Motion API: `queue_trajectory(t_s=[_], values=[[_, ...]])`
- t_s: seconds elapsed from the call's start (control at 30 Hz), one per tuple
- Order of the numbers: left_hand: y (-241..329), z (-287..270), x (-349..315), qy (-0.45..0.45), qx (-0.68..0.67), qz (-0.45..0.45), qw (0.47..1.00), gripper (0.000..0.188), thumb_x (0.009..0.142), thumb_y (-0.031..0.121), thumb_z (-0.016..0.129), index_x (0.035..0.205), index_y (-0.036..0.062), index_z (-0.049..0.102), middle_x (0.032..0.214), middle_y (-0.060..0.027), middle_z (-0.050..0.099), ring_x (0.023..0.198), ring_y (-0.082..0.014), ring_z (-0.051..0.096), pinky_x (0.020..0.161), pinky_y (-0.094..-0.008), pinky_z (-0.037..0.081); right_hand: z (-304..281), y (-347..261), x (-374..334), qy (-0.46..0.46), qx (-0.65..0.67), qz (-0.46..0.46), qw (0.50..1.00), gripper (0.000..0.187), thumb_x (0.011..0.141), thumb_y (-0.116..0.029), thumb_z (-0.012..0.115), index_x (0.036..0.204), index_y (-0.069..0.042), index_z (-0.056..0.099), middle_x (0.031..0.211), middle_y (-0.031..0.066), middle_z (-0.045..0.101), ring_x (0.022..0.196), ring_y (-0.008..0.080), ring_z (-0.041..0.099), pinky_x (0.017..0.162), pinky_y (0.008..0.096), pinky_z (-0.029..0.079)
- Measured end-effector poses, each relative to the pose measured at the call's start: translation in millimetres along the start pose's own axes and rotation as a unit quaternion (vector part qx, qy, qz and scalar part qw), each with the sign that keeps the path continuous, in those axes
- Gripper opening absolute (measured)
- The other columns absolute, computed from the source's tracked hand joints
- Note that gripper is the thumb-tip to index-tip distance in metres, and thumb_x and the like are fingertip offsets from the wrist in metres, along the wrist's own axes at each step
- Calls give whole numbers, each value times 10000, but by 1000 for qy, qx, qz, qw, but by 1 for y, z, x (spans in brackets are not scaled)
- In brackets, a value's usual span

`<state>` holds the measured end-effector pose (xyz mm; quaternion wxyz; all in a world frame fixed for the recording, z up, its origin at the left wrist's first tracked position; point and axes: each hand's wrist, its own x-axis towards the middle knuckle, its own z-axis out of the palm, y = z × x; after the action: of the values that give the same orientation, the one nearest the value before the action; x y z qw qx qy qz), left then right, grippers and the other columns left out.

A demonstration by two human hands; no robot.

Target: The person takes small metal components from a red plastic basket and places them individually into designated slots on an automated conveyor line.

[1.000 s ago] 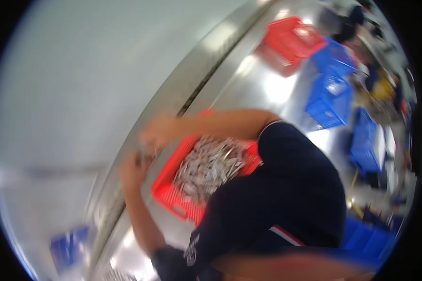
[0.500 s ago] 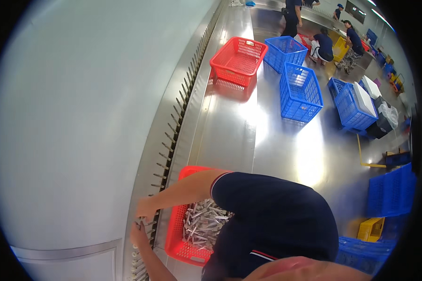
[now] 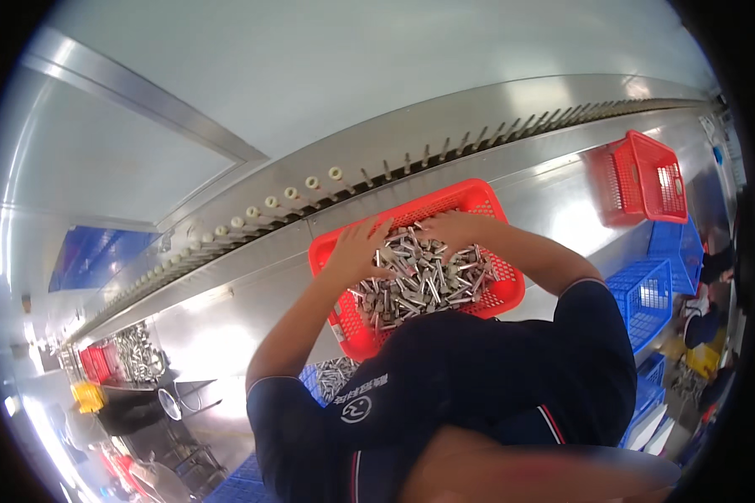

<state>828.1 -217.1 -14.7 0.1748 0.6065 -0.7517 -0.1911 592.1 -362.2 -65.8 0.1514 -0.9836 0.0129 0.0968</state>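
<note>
The left hand (image 3: 359,253) and the right hand (image 3: 456,231) lie spread on the metal pieces (image 3: 424,289) in the red basket (image 3: 507,293); sifting lightly, within its walls, should keep any from spilling out.

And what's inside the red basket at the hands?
A heap of metal pieces, with the left hand and right hand at its edge. Whatever lies beneath the heap, or behind the person's torso, is covered.

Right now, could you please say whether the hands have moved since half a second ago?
Yes: the left hand and right hand have moved from the row of pins, toward the body, to the metal pieces in the red basket.
</note>
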Motion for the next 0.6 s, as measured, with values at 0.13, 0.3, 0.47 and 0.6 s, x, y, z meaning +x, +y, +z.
queue_trajectory(t_s=[0.13,0.3,0.47,0.6], values=[[-24,-11,4,78,160,-88,980,780,670,460,722,1312,143,413,1311,-139,435,1187,-344,425,990,-468,346,-3,30,27,152,99,79,980,603,728,-361,689,1221,-76,491,1190,165,515,1126,342,473,928,433,399],[-77,-59,61,124,212,-102,964,664,736,463,660,1282,152,445,1221,-112,508,1097,-331,508,919,-460,417,-83,28,123,338,4,10,941,442,761,-313,631,1121,-82,519,1055,155,582,993,330,552,892,445,407],[-114,-43,76,-19,206,-112,972,267,869,353,500,974,117,566,860,-110,625,802,-307,622,643,-442,500,-84,43,171,147,52,108,982,323,793,-381,576,928,-87,577,771,126,624,732,340,600,722,448,463],[-49,-97,84,138,80,-92,983,212,868,299,508,856,94,566,796,-122,618,779,-323,607,648,-449,483,-76,71,145,202,-35,41,978,329,788,-393,581,767,-65,579,709,145,611,656,344,585,568,439,462]])
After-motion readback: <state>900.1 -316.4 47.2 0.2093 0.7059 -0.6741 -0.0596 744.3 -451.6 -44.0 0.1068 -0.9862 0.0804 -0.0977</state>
